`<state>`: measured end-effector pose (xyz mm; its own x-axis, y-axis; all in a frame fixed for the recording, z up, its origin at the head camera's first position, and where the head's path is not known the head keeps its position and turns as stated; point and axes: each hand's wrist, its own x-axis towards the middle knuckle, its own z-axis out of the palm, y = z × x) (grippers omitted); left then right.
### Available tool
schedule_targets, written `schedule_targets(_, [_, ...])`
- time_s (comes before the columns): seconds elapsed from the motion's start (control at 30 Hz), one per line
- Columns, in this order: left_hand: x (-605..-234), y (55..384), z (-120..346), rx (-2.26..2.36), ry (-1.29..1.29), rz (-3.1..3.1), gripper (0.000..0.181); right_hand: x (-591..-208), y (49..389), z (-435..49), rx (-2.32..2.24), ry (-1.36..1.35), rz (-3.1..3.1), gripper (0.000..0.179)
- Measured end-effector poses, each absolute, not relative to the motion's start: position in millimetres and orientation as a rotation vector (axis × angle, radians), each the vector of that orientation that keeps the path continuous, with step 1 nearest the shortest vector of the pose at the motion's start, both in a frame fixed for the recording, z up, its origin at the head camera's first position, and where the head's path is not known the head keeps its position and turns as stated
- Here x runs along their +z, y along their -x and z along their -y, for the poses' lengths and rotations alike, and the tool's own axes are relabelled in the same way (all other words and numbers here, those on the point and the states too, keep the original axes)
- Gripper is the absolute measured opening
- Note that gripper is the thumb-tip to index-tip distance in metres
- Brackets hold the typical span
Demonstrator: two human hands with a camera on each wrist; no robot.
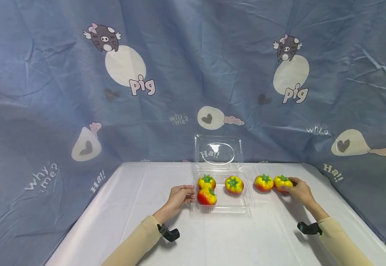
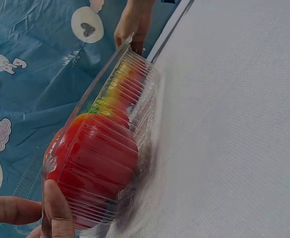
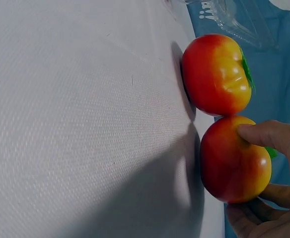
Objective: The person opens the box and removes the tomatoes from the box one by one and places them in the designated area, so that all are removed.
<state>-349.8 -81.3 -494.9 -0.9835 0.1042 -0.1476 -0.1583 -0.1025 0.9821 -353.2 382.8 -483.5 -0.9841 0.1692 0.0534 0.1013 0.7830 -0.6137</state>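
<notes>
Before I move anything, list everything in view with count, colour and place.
clamshell container: 1, clear, lid open, on the table
boxed tomato-like fruits: 3, red and yellow with green tops, inside the container
loose tomato-like fruits: 2, same colours, side by side, right of the container
table: 1, white-covered, before the curtain
curtain: 1, blue-grey with pig prints, behind
wristbands: 2, black, one per wrist
sleeves: 2, beige, forearms
left hand: 1, bare, pinching the container's left edge
right hand: 1, bare, gripping the rightmost fruit

On the white cloth-covered table (image 1: 223,240), a clear rectangular plastic box (image 1: 226,210), its see-through lid (image 1: 224,153) upright behind, contains three round red-and-yellow fruits (image 1: 234,184), two left and one right, with two more such fruits (image 1: 264,183) side by side to its right.
</notes>
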Motion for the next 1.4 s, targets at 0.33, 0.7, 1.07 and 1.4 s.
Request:
schedule_targets(0.33, [-495.3, 348.9, 81.4, 2.212, 0.055, -1.967, 0.033, -489.3, 353.9, -383.9, 1.027, 0.231, 2.854, 0.075])
schedule_targets(0.7, [-493.3, 350.0, 81.7, 2.219, 0.057, -1.968, 0.031, -487.4, 354.9, -384.5, 0.994, 0.215, 2.860, 0.075])
schedule_targets(1.07, [-495.2, 349.1, 80.8, 2.224, 0.060, -1.963, 0.031, -490.5, 352.8, -384.0, 1.004, 0.221, 2.845, 0.074])
schedule_targets(1.4, [-494.9, 349.2, 81.4, 2.227, 0.058, -1.957, 0.031, -489.2, 349.4, -386.2, 1.029, 0.223, 2.866, 0.077])
